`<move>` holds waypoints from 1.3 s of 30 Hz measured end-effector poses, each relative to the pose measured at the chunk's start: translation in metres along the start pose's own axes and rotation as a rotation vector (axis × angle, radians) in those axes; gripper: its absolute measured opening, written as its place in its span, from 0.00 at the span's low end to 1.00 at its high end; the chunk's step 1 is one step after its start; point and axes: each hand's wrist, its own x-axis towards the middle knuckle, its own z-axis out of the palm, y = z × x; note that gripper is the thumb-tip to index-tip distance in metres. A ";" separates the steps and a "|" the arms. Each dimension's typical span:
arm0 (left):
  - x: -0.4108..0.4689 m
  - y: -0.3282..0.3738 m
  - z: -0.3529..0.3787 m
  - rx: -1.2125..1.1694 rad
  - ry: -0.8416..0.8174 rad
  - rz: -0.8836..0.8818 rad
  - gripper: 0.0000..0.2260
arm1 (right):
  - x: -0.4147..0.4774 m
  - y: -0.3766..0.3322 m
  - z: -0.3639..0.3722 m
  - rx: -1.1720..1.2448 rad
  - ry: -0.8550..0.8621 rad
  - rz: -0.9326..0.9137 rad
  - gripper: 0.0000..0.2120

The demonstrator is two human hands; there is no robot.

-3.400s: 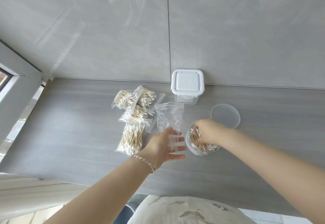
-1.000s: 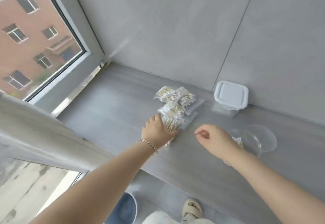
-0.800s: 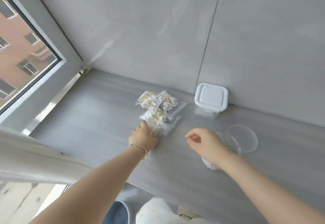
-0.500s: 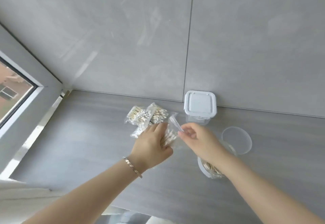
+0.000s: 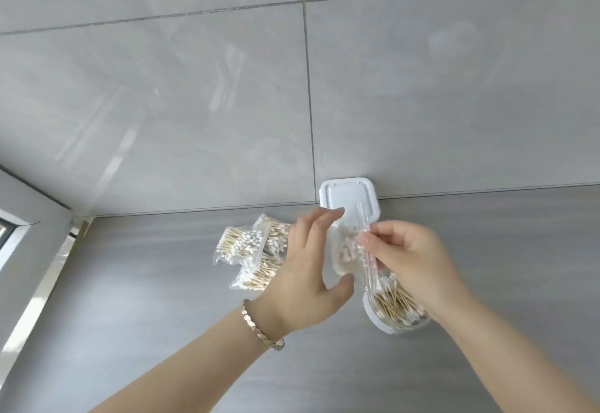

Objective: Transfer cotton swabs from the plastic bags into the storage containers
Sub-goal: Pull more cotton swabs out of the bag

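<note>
Left hand [image 5: 308, 269] and right hand [image 5: 409, 260] grip one swab bag [image 5: 349, 250], apparently prying it open; the round container [image 5: 394, 310] is part-filled, several full bags [image 5: 253, 256] remain.

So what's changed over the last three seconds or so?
The left hand went to the pile of bags, took a full bag and lifted it toward the round tub. The right hand left the tub and now pinches the bag's top edge. The pile, the lidded square box and the tub of swabs stayed put.
</note>
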 end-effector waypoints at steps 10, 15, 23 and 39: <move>0.027 0.052 0.011 -0.686 0.003 -0.527 0.13 | -0.011 -0.005 -0.012 -0.084 -0.092 -0.109 0.09; 0.027 0.046 0.016 -0.774 -0.051 -0.646 0.11 | -0.015 0.002 -0.015 -0.056 -0.178 -0.064 0.11; 0.018 0.031 0.014 -0.895 -0.151 -0.490 0.11 | -0.009 0.003 -0.020 -0.015 -0.189 -0.027 0.09; 0.000 0.028 0.015 -0.531 -0.134 -0.310 0.10 | -0.015 0.011 -0.028 -0.083 -0.210 -0.107 0.12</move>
